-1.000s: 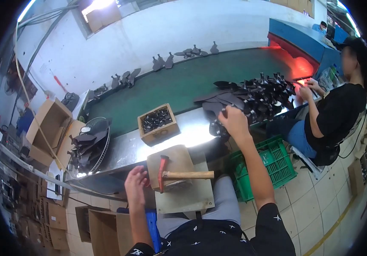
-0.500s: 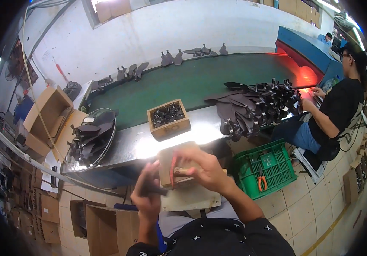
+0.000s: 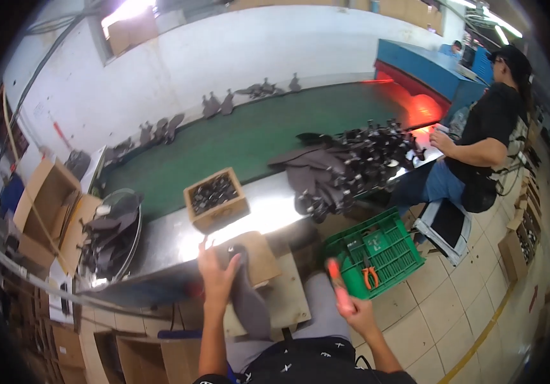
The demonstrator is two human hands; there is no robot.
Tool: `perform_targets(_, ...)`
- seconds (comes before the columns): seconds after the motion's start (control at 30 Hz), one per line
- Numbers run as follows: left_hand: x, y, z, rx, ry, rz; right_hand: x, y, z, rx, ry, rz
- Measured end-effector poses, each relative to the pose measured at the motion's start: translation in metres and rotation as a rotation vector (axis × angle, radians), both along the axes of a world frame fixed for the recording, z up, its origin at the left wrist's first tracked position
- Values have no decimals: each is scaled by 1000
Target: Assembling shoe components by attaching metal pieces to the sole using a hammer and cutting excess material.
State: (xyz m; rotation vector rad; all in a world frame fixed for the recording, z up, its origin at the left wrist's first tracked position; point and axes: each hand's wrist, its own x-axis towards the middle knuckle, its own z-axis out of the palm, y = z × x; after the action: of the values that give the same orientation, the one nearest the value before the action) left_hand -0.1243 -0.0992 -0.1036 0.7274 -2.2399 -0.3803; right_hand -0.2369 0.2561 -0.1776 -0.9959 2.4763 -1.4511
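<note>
My left hand [image 3: 216, 276] presses on a dark grey shoe upper piece [image 3: 249, 306] that lies over the wooden block [image 3: 263, 255] on my lap board. The piece hangs down past the block's near edge. Out to the right, above my knee, my right hand [image 3: 356, 315] is raised and grips a blurred red-ended tool [image 3: 334, 274], which looks like the hammer. The tool is clear of the block and the piece.
On the shiny bench edge stand a wooden box of small dark parts [image 3: 216, 200] and a pile of dark uppers [image 3: 345, 168], with a green conveyor belt [image 3: 249, 131] behind. A green crate [image 3: 384, 246] holds orange pliers [image 3: 369, 276]. A seated co-worker [image 3: 489, 137] is at right; cardboard boxes [image 3: 43, 198] are at left.
My right hand came back from the pile of uppers to the block, then swung out right holding the red-ended tool. The hammer no longer lies on the block; a dark piece does.
</note>
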Motion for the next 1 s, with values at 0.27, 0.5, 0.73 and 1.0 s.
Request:
perform_targets(0.27,-110,-140,30,-136,-197,-140,33,46,2,-401,-702,-394)
perform_targets(0.5,-149,-213,28,134,-561,-301,16,5,-3,-273,-636,-114)
perform_targets(0.73,-144,-239,-1,607,-215,-407,12,-51,-53,30,-1349,-194)
perform_targets(1.0,-116,-212,-46,-79,-165,-329,-14,-74,-92,180,-1825,-496)
